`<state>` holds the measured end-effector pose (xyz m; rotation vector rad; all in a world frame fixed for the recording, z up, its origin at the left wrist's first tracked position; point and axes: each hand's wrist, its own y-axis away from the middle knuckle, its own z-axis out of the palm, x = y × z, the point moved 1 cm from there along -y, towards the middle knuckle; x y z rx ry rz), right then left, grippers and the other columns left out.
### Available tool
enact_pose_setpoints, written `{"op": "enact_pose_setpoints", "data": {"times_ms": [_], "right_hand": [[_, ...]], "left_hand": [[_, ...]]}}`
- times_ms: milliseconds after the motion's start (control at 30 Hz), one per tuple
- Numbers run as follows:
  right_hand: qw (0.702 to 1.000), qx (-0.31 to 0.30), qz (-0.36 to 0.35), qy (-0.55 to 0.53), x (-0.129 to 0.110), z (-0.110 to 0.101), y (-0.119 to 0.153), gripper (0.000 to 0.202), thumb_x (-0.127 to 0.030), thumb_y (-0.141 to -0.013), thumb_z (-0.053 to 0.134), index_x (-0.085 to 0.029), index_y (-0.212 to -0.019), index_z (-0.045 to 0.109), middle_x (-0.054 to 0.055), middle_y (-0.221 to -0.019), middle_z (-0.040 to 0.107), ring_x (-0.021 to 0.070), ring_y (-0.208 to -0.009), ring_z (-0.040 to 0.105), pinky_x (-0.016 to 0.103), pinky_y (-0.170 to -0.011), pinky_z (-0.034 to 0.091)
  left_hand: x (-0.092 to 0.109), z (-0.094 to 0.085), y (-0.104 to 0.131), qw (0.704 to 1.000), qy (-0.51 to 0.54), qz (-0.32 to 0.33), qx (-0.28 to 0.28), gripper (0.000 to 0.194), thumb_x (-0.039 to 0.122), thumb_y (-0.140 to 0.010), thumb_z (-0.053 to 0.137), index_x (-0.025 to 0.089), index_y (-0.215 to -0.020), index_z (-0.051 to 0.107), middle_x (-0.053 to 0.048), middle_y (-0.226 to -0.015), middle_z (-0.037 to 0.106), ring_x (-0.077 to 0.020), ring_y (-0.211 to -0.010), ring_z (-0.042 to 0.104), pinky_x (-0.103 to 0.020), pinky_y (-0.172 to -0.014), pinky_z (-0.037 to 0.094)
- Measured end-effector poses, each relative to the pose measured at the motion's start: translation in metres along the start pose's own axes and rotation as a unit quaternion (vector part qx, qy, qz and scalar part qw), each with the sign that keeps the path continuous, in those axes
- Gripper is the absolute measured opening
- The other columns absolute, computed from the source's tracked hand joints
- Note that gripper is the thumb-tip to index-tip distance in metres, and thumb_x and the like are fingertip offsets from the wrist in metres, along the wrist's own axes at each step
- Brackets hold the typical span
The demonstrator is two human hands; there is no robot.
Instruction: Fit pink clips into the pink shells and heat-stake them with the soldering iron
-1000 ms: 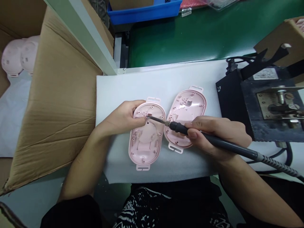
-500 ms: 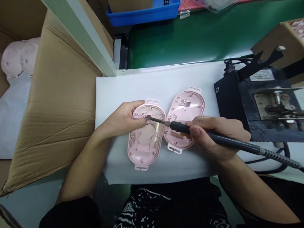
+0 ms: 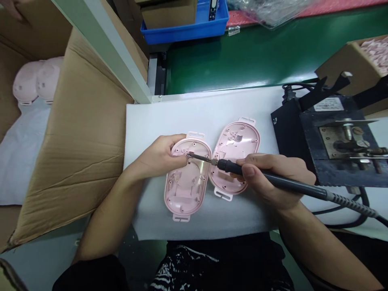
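Observation:
My left hand (image 3: pixel 162 157) grips the upper left edge of a pink plastic housing half (image 3: pixel 182 204), its thumb inside the shell. This shell lies hollow side up, with screw posts and a loop tab at each end. In my right hand (image 3: pixel 275 178) is a black soldering iron (image 3: pixel 233 166), held like a pen and pointing left. Its tip is at the upper inside of the shell, close to my left thumb; whether it touches is too small to tell. A second pink housing half (image 3: pixel 242 141) lies hollow side up at the right, partly behind the iron and my fingers.
White foam sheet (image 3: pixel 151 125) covers the work surface. At right stands a black machine (image 3: pixel 321 121) with metal fittings; behind it is a carton of small pink parts (image 3: pixel 376 54). A cardboard box (image 3: pixel 79 121) with pink shells (image 3: pixel 27 83) stands left. Beyond are a green belt (image 3: pixel 242 60) and blue tray (image 3: pixel 188 30).
The whole view has shifted slightly, so things sit a little lower in the picture. Both hands keep their holds, and the iron's tip stays at nearly the same spot in the shell.

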<state>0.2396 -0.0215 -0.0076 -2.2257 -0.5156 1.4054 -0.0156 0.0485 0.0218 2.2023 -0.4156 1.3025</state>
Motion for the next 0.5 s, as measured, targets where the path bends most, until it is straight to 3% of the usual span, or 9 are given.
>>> {"op": "enact_pose_setpoints", "data": {"times_ms": [267,400,500], "right_hand": [[1.0,0.008,-0.016,0.008,-0.002,0.002,-0.004,0.006,-0.02,-0.091,0.073,-0.023,-0.086,0.074,-0.004,-0.071,0.074,0.0118,-0.053,0.068,0.02,-0.045,0.052],[1.0,0.002,-0.023,0.019,-0.004,-0.001,-0.007,0.011,-0.024,-0.093,0.071,-0.023,-0.082,0.072,-0.005,-0.068,0.073,0.0105,-0.049,0.066,0.019,-0.043,0.05],[0.999,-0.003,-0.025,0.02,-0.01,-0.003,-0.013,0.013,-0.031,-0.092,0.074,-0.023,-0.081,0.073,-0.004,-0.067,0.072,0.0119,-0.049,0.065,0.021,-0.042,0.049]], "left_hand": [[0.003,0.002,0.001,1.0,0.014,-0.004,-0.008,0.027,0.011,-0.078,0.058,0.016,-0.101,0.071,-0.001,-0.09,0.07,-0.0127,-0.077,0.063,-0.021,-0.064,0.049],[-0.004,-0.003,0.001,1.0,0.018,-0.003,-0.018,0.022,0.016,-0.08,0.061,0.016,-0.1,0.07,-0.001,-0.086,0.068,-0.0124,-0.072,0.06,-0.021,-0.059,0.046],[-0.01,-0.003,0.006,1.0,0.022,0.012,-0.003,0.028,0.019,-0.079,0.064,0.015,-0.106,0.071,-0.003,-0.091,0.07,-0.0147,-0.077,0.061,-0.025,-0.066,0.049]]}}
